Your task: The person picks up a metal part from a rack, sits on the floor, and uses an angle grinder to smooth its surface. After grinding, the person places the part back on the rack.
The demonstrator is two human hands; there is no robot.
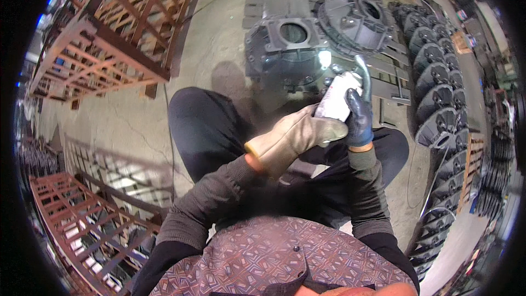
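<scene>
Both my hands, in gloves, are in front of my knees around a white cylindrical container (335, 98), which is tilted with its upper end away from me. My left hand (298, 134), in a thick beige work glove, closes around its lower end. My right hand (360, 118), in a blue and dark coated glove, grips its right side, with one finger stretched upward. The container's top is partly hidden by glare and dark shapes. Just beyond my hands, a dark metal housing (263, 44) with a round opening sits low. A second bell-shaped housing (350, 35) lies behind it to the right.
Slatted boards (274, 3) lie under and around the housings. To the right, long rows of stacked dark castings (433, 85) stand on the floor. Rust-red metal racks stand at far left (104, 49) and near left (71, 216). A thin cable (171, 126) crosses the concrete floor.
</scene>
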